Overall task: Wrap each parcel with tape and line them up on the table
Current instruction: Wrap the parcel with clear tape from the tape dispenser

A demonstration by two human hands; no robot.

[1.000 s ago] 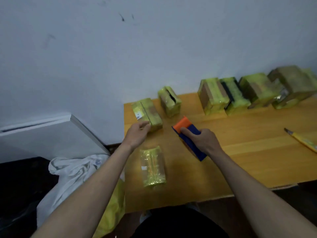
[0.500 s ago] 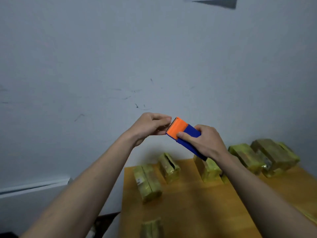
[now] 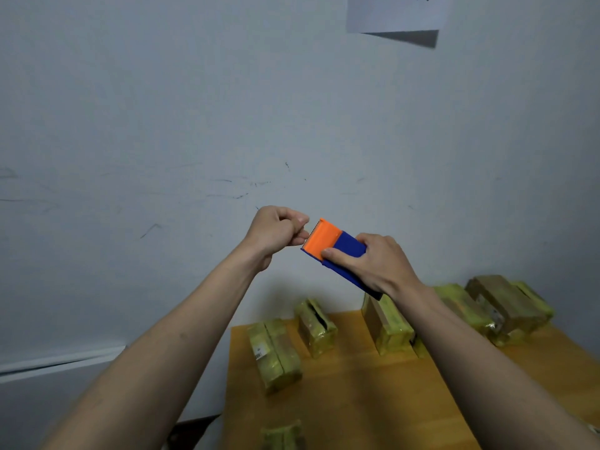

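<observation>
My right hand (image 3: 376, 264) grips a blue and orange tape dispenser (image 3: 334, 246), raised in front of the wall. My left hand (image 3: 279, 230) is beside the dispenser's serrated orange edge, fingers curled and pinched together at it; the tape itself is too thin to make out. Below, on the wooden table (image 3: 357, 401), several parcels wrapped in yellowish tape stand along the wall: one at the left (image 3: 276, 354), a small one (image 3: 316, 326), one under my right wrist (image 3: 386, 326), and more at the right (image 3: 506, 306). Another parcel (image 3: 282, 436) lies near the bottom edge.
A white wall fills most of the view, with a paper sheet (image 3: 396, 11) stuck at the top. A white ledge (image 3: 61, 362) runs at the lower left beside the table.
Both hands rose from the table to in front of the wall, the right carrying the dispenser. The left hand left the left parcel and now pinches at the dispenser's edge. The view tilted upward.
</observation>
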